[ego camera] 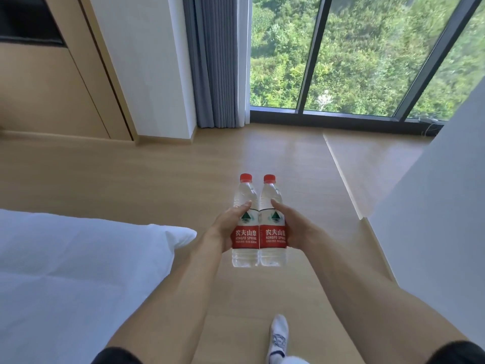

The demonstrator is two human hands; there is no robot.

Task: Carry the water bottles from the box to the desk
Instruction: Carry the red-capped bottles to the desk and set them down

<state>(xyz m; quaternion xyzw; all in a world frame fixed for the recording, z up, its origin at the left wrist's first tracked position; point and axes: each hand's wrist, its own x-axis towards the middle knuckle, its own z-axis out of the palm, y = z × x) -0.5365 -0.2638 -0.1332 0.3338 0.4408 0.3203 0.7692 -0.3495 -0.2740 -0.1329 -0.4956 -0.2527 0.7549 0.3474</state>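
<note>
Two clear water bottles with red caps and red labels are held upright side by side in front of me, touching each other, above the wooden floor. My left hand (227, 227) grips the left bottle (244, 232) around its label. My right hand (294, 227) grips the right bottle (271, 232) the same way. No box or desk is in view.
A bed with white bedding (78, 271) fills the lower left. A white wall or panel (433, 219) rises at the right. Ahead are a grey curtain (215, 61), a floor-to-ceiling window (354, 53) and wooden cabinetry (52, 88) at left. My foot in a white shoe (278, 334) is on the wooden floor.
</note>
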